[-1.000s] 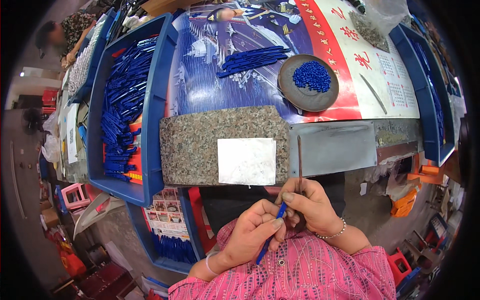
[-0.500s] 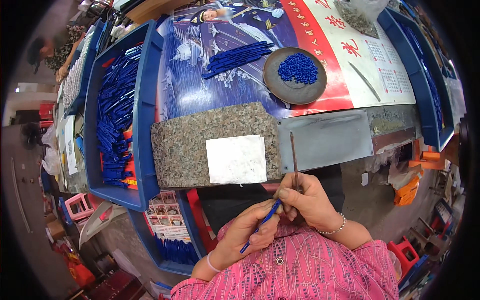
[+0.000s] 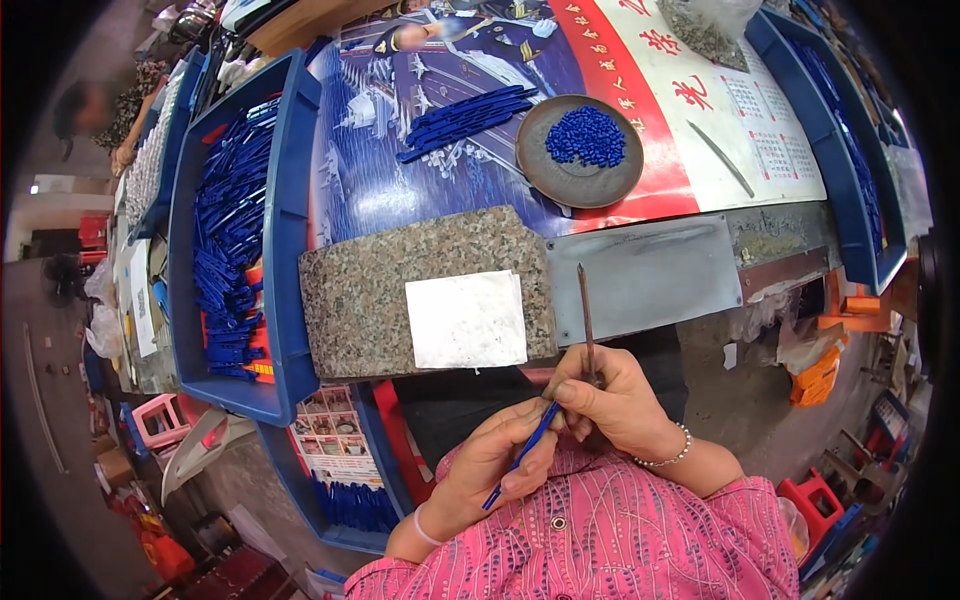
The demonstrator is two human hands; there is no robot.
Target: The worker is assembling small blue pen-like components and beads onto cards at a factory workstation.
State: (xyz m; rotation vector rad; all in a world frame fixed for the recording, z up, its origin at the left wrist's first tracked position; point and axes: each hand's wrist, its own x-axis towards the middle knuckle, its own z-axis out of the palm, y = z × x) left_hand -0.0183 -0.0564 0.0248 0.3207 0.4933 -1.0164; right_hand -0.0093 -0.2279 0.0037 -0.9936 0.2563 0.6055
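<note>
In my left hand (image 3: 485, 455) is a thin blue wax-like stick (image 3: 522, 458), slanting down to the left. Its upper end meets the fingertips of my right hand (image 3: 630, 410), near the thumb. My right hand is closed around a slender brown pointed tool (image 3: 587, 325) that sticks up past the fingers. Both hands are close together in front of my body, below a granite slab (image 3: 350, 285) with a white paper pad (image 3: 465, 325) on it. Where the stick's upper end touches the right fingers is partly hidden.
A grey metal plate (image 3: 650, 280) lies right of the slab. Behind it a brown dish (image 3: 535, 178) holds small blue pellets (image 3: 588, 137), beside a row of blue sticks (image 3: 465, 120). Blue bins (image 3: 292, 200) flank the table; another bin (image 3: 390, 445) sits lower left. A curved blade-like strip (image 3: 722, 158) lies right.
The view has shifted slightly, so the table things sit a little further left. Both hands keep their holds on the blue stick and the tool, with hardly any motion.
</note>
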